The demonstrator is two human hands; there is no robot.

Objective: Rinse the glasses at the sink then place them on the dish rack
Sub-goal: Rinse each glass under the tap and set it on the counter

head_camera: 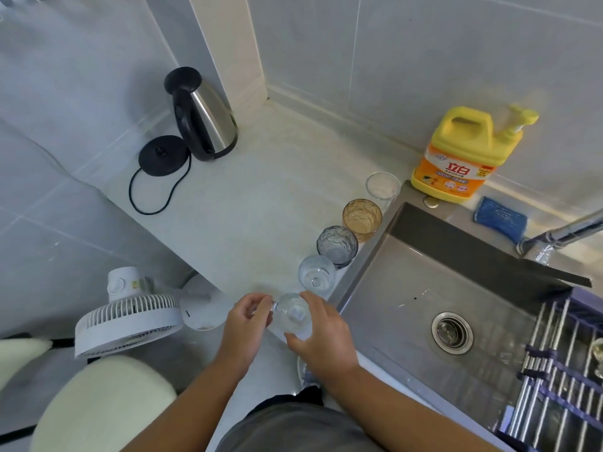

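Observation:
A row of glasses lines the counter along the left rim of the sink (pixel 365 282): a clear one (pixel 382 188) farthest back, then an amber one (pixel 362 218), a grey one (pixel 337 245) and a clear ribbed one (pixel 316 277). Nearest me is another clear glass (pixel 292 315), held between both hands. My left hand (pixel 249 316) pinches its left edge. My right hand (pixel 321 334) wraps its right side with thumb and fingers. The dish rack (pixel 554 370) of metal bars lies over the sink's right end, with a glass (pixel 598 357) partly visible at the frame edge.
A yellow detergent jug (pixel 463 154) and a blue sponge (pixel 501 220) sit behind the sink, and the faucet (pixel 554 238) reaches in from the right. A steel kettle (pixel 204 115) and its base (pixel 163 156) stand at the back left. A white fan (pixel 127 316) is below the counter edge.

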